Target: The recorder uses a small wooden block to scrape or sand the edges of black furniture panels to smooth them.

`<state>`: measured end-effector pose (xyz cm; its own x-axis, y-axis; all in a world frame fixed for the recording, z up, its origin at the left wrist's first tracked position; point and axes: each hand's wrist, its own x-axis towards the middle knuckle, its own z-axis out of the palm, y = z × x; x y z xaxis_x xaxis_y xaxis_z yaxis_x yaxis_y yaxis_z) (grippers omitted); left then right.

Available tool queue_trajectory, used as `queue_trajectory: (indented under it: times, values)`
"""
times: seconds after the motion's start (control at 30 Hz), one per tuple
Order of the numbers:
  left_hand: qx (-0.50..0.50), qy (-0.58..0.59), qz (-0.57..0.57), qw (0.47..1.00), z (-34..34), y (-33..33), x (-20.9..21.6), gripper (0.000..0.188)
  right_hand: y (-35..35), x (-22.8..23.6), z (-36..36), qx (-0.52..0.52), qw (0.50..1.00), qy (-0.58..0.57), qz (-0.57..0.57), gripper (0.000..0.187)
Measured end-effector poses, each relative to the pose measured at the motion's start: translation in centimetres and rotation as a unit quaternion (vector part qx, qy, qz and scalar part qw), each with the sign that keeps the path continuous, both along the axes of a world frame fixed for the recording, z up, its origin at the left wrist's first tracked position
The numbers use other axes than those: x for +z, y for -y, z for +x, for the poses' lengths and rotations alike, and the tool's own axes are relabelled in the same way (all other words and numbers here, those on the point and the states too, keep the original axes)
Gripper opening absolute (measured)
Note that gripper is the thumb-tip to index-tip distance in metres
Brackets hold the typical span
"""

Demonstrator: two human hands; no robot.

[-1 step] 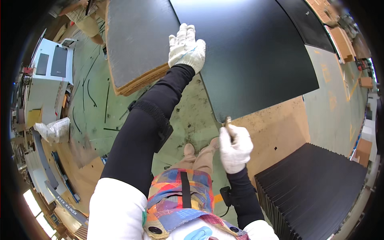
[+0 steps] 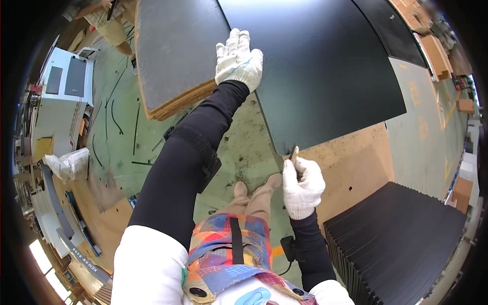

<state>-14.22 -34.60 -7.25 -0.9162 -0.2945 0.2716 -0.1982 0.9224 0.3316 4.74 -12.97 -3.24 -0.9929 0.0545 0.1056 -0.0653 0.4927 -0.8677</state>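
A large smooth black panel (image 2: pixel 325 76) lies ahead of me, its rounded near corner pointing toward my body. My left hand (image 2: pixel 239 61), in a white knit glove, rests flat at the panel's left edge with fingers stretched forward. Down by the near corner is my right hand (image 2: pixel 304 187), gloved the same way. Its fingers are closed on a short, thin brownish tool (image 2: pixel 295 153), whose tip stands up at the panel's edge. Most of that tool is hidden in the glove, so its exact kind does not show. Dark crumbs lie around the corner.
A grey-topped stack of boards (image 2: pixel 180 51) stands left of the panel. To the lower right is a tall pile of black panels (image 2: pixel 396 234). Brown board (image 2: pixel 356 162) shows beneath the panel. Black strips lie on the green floor (image 2: pixel 119 152). Another person (image 2: pixel 109 28) stands far left.
My right hand has shifted slightly to the right with the small tool, whose tip has moved a little along the near edge. My left hand stays nearly in place.
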Motion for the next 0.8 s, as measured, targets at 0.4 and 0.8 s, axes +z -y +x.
queue_trajectory:
  times: [0.4, 0.8]
  values:
    - [-0.004, 0.011, -0.003, 1.000, 0.0, -0.3, 0.0, 0.061, 0.3, -2.0, 0.3, -0.068, 0.997, -0.010, 0.018, 0.012]
    - [-0.016, 0.009, -0.022, 1.000, -0.4, -0.2, -0.8, 0.059, -2.0, -2.5, -1.2, 0.101, 0.989, -0.098, -0.038, 0.009]
